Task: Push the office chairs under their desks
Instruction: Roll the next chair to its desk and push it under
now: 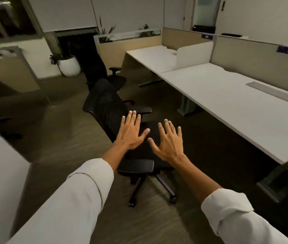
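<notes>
A black mesh office chair (104, 104) stands in the aisle in front of me, out from the long white desk (227, 95) on the right, its seat turned toward that desk. My left hand (132, 131) is stretched out flat, fingers spread, over the chair's seat beside the backrest. My right hand (169, 140) is spread the same way just to the right, above the seat. Neither hand grips anything. A second black chair (97, 67) stands farther back, also away from the far white desk (155, 57).
Beige partition panels (255, 50) run behind the desks. A white planter pot (69, 66) sits on the floor at the back left. A white cabinet (0, 164) is close on my left. Desk legs (185, 104) stand under the desktop edge.
</notes>
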